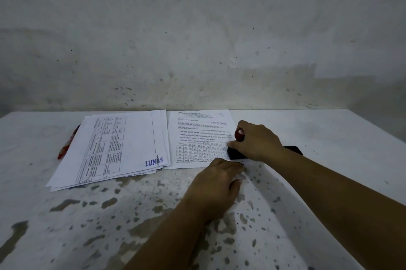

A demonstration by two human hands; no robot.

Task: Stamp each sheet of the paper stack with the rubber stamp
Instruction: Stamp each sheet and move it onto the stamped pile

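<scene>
Left hand (pixel 216 178) pins the sheet (pixel 201 138); right hand (pixel 257 140) hides most of the stamp (pixel 239 135).

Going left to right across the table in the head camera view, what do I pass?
Red object half hidden under paper → stamped pile of sheets, top one marked LUNAS → sheet with text and a table → right hand on the red-handled stamp → black ink pad.

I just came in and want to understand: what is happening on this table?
A person is stamping papers. The right hand grips a red-handled rubber stamp pressed on the lower right corner of a printed sheet, while the left hand holds that sheet's near edge. To the left, a pile of sheets shows a blue LUNAS mark.
</scene>
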